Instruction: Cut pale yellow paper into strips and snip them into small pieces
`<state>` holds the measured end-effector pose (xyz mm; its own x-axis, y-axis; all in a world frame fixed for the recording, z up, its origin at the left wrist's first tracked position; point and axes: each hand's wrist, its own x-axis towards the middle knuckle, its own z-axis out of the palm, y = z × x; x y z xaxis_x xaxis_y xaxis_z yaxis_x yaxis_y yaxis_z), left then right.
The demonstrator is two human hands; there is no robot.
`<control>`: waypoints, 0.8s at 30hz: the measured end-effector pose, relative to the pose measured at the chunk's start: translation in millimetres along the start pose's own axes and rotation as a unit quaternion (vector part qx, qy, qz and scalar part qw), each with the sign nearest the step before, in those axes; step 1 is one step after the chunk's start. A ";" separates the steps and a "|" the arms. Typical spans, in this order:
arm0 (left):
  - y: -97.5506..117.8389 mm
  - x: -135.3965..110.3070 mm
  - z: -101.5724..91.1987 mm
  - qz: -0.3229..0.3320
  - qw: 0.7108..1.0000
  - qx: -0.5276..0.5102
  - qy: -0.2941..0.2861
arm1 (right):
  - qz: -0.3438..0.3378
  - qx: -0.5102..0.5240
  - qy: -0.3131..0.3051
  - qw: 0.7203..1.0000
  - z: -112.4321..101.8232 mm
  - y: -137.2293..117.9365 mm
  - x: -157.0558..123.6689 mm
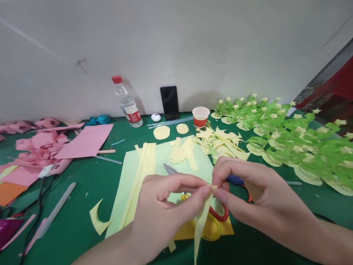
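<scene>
Above the scissors point(227, 212), the left hand point(168, 209) and right hand point(250, 187) both pinch the upper end of a pale-yellow paper strip point(201, 222), which could tear or crease askew if one hand pulled harder than the other.

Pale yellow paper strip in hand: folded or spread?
Lower part spread: pale yellow paper strip hangs unfolded below left thumb; pinched top partly hidden, cannot tell.

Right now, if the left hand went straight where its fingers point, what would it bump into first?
Probably the right hand. The left hand pinches the strip, and its fingers point across that way. They look very close, but depth is unclear.
</scene>
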<state>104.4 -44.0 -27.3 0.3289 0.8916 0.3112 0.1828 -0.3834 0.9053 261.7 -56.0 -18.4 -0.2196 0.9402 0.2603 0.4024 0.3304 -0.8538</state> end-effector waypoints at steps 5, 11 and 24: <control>0.9 -0.1 -0.3 -0.016 1.000 0.000 0.004 | 0.010 0.001 -0.001 1.000 0.8 -0.4 -0.5; 1.1 0.4 0.2 -0.041 0.999 -0.015 -0.001 | 0.012 0.001 0.002 1.000 2.3 0.9 1.0; -0.9 7.0 2.2 -0.156 0.978 -0.132 -0.039 | 0.073 0.103 0.019 0.992 -7.7 10.4 4.7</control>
<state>108.6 -37.9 -26.6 0.3660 0.9306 -0.0061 0.0436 -0.0106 0.9990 271.7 -47.5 -22.6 -0.1378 0.9803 0.1414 0.2363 0.1712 -0.9565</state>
